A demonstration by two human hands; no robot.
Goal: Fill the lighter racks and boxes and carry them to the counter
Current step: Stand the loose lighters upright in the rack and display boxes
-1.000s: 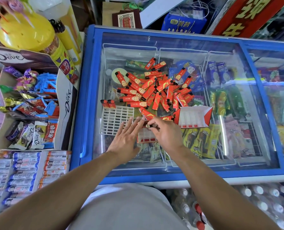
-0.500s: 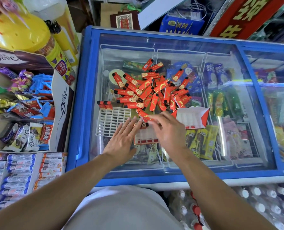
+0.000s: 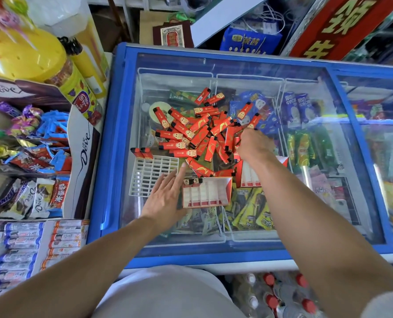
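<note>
At frame centre, the left hand (image 3: 165, 198) lay flat, fingers spread, against the red box (image 3: 207, 191) holding two lighters. The right hand (image 3: 252, 143) reached into the lighter pile (image 3: 197, 131) above; its finger state could not be told.

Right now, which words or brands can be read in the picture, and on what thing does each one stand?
"Dove": top panel of the chocolate box.
"Dove": white side panel of that box.
"Dove": a wrapper low in the box.
Large yellow Chinese characters: red sign, cut off.
Print on the lighters, blue bag and freezer packets: too small or blurred.
</note>
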